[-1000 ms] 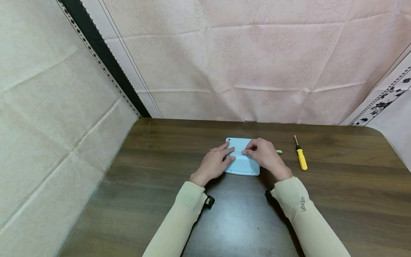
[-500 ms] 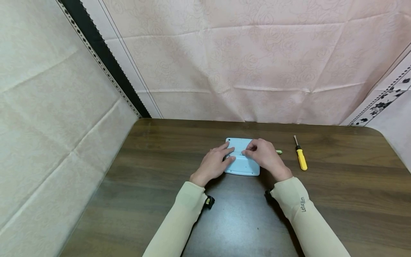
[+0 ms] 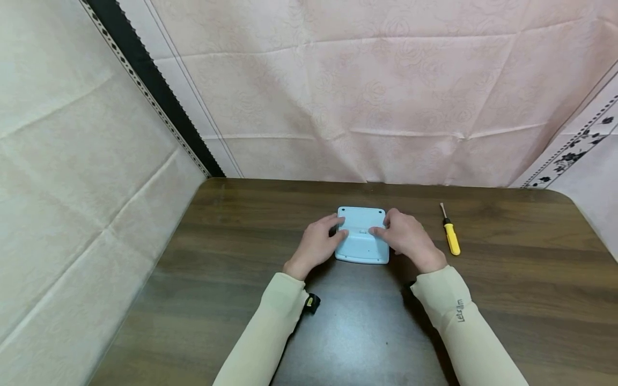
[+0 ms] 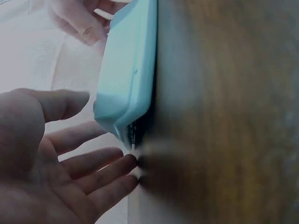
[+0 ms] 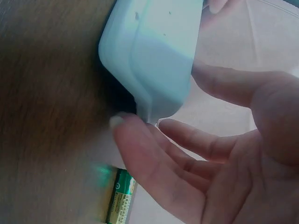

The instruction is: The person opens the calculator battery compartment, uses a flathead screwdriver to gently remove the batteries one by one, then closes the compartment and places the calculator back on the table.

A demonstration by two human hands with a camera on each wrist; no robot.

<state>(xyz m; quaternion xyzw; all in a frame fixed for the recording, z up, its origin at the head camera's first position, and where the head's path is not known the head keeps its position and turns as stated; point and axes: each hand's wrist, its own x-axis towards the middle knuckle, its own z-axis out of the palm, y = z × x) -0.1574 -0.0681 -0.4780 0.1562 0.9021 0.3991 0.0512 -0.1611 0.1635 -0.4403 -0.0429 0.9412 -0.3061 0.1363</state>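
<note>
A light-blue calculator (image 3: 362, 249) lies back side up on the table, small screw holes in its shell. My left hand (image 3: 318, 241) holds its left side, thumb over the back and fingers at the edge. On the right side my right hand (image 3: 410, 236) grips it with the thumb on the back. The right wrist view shows that thumb against the shell and the fingers (image 5: 154, 158) around the corner. In the left wrist view the left fingers (image 4: 98, 170) stretch along the near edge. The calculator's face is hidden underneath.
A yellow-handled screwdriver (image 3: 451, 233) lies to the right of my right hand. A green battery (image 5: 120, 196) lies on the table beside the right fingers in the right wrist view. Wooden table (image 3: 352, 332) surrounds the calculator; a pale cloth (image 3: 367, 107) hangs behind it.
My right hand has moved right, from the middle of the calculator's back to its right edge. My left hand has drawn back to the left edge, uncovering more of the back.
</note>
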